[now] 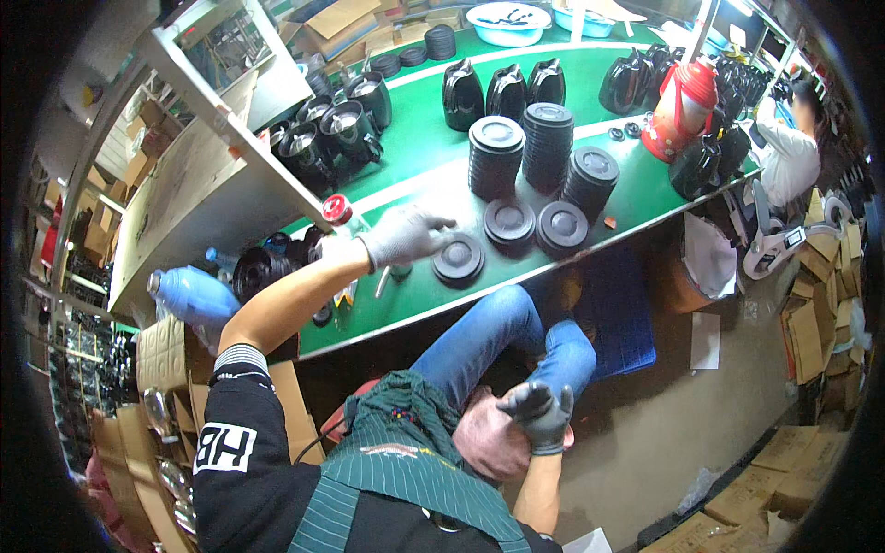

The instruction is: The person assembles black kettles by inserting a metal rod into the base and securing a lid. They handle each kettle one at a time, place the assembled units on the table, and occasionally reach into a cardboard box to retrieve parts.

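Note:
My left hand [406, 237], in a grey glove, reaches over the green bench [419, 309]. Its fingers stretch to the right, with nothing visible in them. Just below the fingertips lies a low stack of round black lids [459, 259]. A jar with a red cap [337, 210] stands beside the left wrist, and a thin metal rod [382, 281] shows under that hand. My right hand [542, 419], gloved in grey, is above my lap with fingers and thumb apart. Next to it is a rounded pink thing [490, 435], whose kind I cannot make out.
Tall lid stacks [496, 161] stand on the bench, with black kettle-like bodies [463, 95] behind. Several metal-lined black pots [348, 124] are at left. A red thermos [680, 111] stands right, near a co-worker in white [786, 147]. Blue crate [622, 318] sits below the bench.

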Demonstrator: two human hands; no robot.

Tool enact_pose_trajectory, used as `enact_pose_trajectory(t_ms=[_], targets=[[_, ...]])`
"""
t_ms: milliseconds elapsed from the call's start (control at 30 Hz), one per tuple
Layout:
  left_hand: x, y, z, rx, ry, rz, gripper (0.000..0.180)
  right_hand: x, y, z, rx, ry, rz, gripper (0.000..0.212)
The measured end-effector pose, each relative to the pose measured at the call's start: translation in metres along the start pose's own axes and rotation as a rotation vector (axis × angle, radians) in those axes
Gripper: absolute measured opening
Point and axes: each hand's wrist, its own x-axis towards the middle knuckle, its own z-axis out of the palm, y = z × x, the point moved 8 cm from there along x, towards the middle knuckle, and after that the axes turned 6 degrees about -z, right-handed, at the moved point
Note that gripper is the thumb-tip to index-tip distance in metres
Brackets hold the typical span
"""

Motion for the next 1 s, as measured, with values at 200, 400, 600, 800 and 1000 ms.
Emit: enact_pose_trajectory(t_ms=[200, 400, 600, 800, 1000], targets=[[0.135, -0.176, -0.074, 0.164, 0.294, -0.270, 0.041, -0.006, 0.008, -0.024, -0.046, 0.141, 0.009, 0.083], [0.242, -0.293, -0.152, 0.414, 0.696, -0.387, 0.042, 0.007, 0.015, -0.006, 0.027, 0.045, 0.001, 0.089], [0.335, -0.363, -0.145, 0.555, 0.495, -0.564, 0.037, 0.042, 0.021, 0.021, 0.080, 0.139, -0.208, 0.096], [0.324, -0.339, -0.135, 0.573, 0.710, -0.379, 0.021, 0.088, 0.037, 0.060, 0.088, 0.171, -0.431, 0.103], [0.244, -0.260, -0.188, 0.386, 0.782, -0.212, 0.034, 0.077, 0.033, 0.036, -0.010, 0.106, -0.003, 0.092]])
